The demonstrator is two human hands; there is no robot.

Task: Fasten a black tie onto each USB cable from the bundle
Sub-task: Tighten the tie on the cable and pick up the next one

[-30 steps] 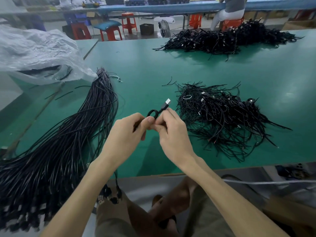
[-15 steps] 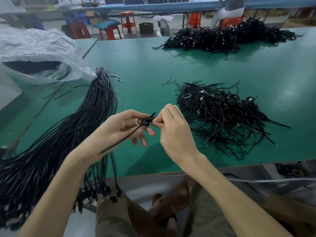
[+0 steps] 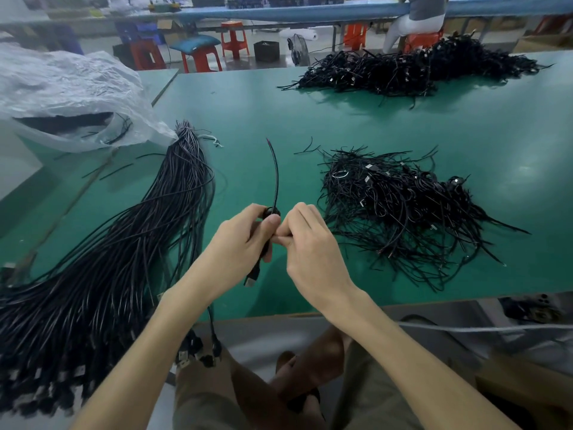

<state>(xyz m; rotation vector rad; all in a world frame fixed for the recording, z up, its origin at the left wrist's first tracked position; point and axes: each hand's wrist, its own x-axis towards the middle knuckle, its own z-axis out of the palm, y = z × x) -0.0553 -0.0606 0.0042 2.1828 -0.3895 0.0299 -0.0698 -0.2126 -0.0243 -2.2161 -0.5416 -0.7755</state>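
- Table (image 3: 356, 125): one, with a green top. It carries everything listed below except the stools.
- Bundle (image 3: 108, 259): one thick sheaf of long black cables on my left. It runs from the bag's mouth to the near edge, where its plugs hang over. There are too many strands to count.
- Plastic bag (image 3: 62, 85): one, clear and crumpled, at the far left. Black strands show inside its opening.
- Far pile (image 3: 409, 69): one heap of tangled black cables along the far edge.
- Near pile (image 3: 400, 212): one smaller heap of black cables, just right of my hands.
- Stools (image 3: 201, 55): at least four red or orange ones on the floor beyond the table. One has a blue cushion.
- Left hand (image 3: 238, 246): one. Its thumb and fingers are clamped on a small coil.
- Right hand (image 3: 310, 243): one. Its curled fingertips are pressed against my left thumb at the coil. I cannot tell what they pinch.
- Cable (image 3: 275, 178): one, held above the table between bundle and near pile. Its tail rises from the coil.
- Plug (image 3: 251, 279): one, hanging below my left hand.
- Loose strands (image 3: 307, 148): at least three, scattered on the green.
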